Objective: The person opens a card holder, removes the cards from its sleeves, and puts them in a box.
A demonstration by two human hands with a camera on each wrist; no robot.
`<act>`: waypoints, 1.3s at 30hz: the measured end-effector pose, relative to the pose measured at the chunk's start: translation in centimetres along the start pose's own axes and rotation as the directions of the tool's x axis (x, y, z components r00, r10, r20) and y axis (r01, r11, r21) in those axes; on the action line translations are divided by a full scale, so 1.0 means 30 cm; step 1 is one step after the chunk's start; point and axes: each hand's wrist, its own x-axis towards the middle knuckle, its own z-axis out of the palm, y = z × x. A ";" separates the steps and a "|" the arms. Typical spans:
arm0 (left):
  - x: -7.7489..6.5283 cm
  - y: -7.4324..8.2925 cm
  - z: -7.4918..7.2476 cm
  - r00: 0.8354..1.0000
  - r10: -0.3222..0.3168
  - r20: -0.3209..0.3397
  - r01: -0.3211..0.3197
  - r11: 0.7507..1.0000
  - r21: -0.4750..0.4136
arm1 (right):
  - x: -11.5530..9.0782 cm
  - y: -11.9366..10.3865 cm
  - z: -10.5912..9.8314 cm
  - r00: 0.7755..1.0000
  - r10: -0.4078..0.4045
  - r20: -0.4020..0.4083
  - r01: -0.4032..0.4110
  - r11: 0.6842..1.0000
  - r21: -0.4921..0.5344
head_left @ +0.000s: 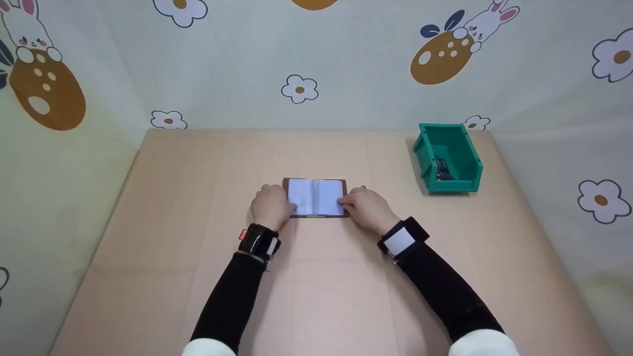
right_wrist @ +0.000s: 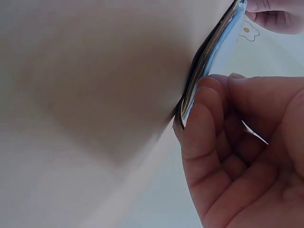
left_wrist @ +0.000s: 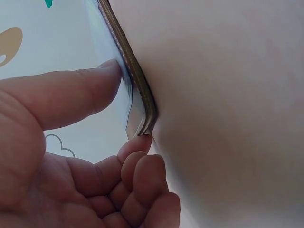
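Note:
A small notebook [head_left: 327, 198] with a brown cover lies spread open on the table, its pale bluish-white pages facing up. On its left side my left hand [head_left: 272, 205] holds the edge. In the left wrist view, the left thumb [left_wrist: 102, 83] presses on the page while a fingertip meets the cover's corner; the other fingers are curled. My right hand [head_left: 370, 208] pinches the notebook's right edge. In the right wrist view, the right thumb and forefinger come together at the pages [right_wrist: 224, 47], above the dark cover edge.
A green open-front bin [head_left: 452, 186] stands at the table's back right, with small black items [head_left: 443, 169] inside. The beige table [head_left: 198, 198] meets a patterned wall covering [head_left: 247, 64] behind and at both sides.

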 end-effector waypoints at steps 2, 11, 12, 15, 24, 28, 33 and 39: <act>0.000 0.000 0.000 1.000 0.002 -0.003 -0.002 1.000 0.001 | 0.002 0.000 0.002 1.000 -0.003 0.000 0.003 1.000 0.000; -0.002 -0.004 0.000 1.000 0.012 -0.008 -0.012 1.000 0.010 | 0.003 -0.019 0.013 1.000 0.009 -0.020 -0.010 1.000 -0.021; -0.002 -0.004 0.001 1.000 0.014 -0.010 -0.014 1.000 0.010 | 0.005 -0.022 0.014 1.000 0.013 -0.014 -0.013 1.000 -0.022; -0.002 -0.004 0.001 1.000 0.014 -0.012 -0.014 1.000 0.011 | 0.011 -0.035 0.017 1.000 0.016 0.005 -0.016 1.000 -0.023; 0.001 -0.001 -0.001 1.000 -0.011 0.019 0.010 1.000 0.009 | 0.035 -0.083 0.034 0.999 -0.026 0.019 0.026 0.999 -0.036; 0.003 0.000 -0.001 0.999 -0.017 0.028 0.017 1.000 0.004 | 0.045 -0.105 0.040 0.999 -0.021 0.038 0.021 1.000 -0.023; 0.003 -0.001 0.000 1.000 -0.012 0.027 0.012 1.000 -0.003 | 0.054 -0.123 0.050 0.998 -0.042 0.041 0.043 0.999 -0.025; -0.001 -0.002 0.001 1.000 0.007 0.001 -0.007 1.000 0.000 | 0.055 -0.123 0.056 0.998 -0.048 0.050 0.049 0.999 -0.007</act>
